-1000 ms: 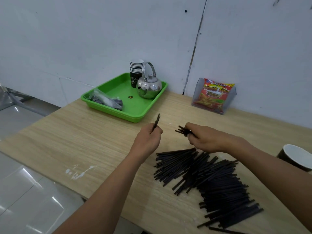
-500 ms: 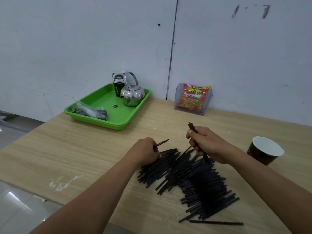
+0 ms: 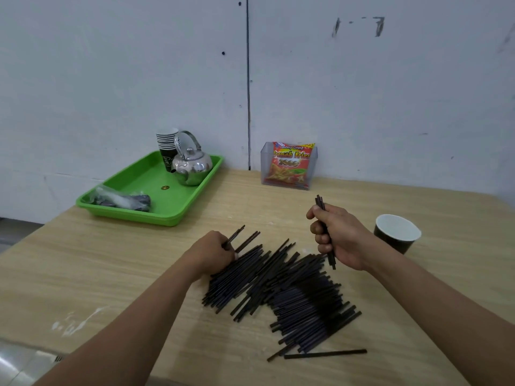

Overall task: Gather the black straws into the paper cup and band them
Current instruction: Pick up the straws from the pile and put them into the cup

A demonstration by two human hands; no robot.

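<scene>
Between the left hand [image 3: 214, 253] and the right hand [image 3: 341, 240], and spreading back toward the person, a loose pile of black straws [image 3: 292, 291] lies flat on the wooden counter [image 3: 111, 274]. Most run roughly the same diagonal way, though many cross one another. The left hand sits at the pile's far-left corner with its fingers curled down around a couple of straws [image 3: 239, 234], whose far ends poke out beyond the knuckles; how many it grips cannot be told. The right hand is raised at the pile's far-right corner, closed in a fist around a small bundle [image 3: 320, 203] held nearly upright. The bundle's top ends show above the thumb and its lower ends come out below the palm, just over the pile. Just right of the right hand, apart from it, stands the paper cup [image 3: 397, 232], upright, dark outside and white inside. Nearer the person than both hands, a single straw [image 3: 324, 354] lies alone just beside the pile's near end. Well beyond the left hand, a green tray [image 3: 133, 215] carries a shiny kettle [image 3: 192, 167], a stack of cups [image 3: 167, 140] and a plastic bag [image 3: 122, 199]. Beyond the right hand, against the wall [image 3: 390, 93], a snack packet [image 3: 291, 165] stands in a clear holder [image 3: 267, 154].
</scene>
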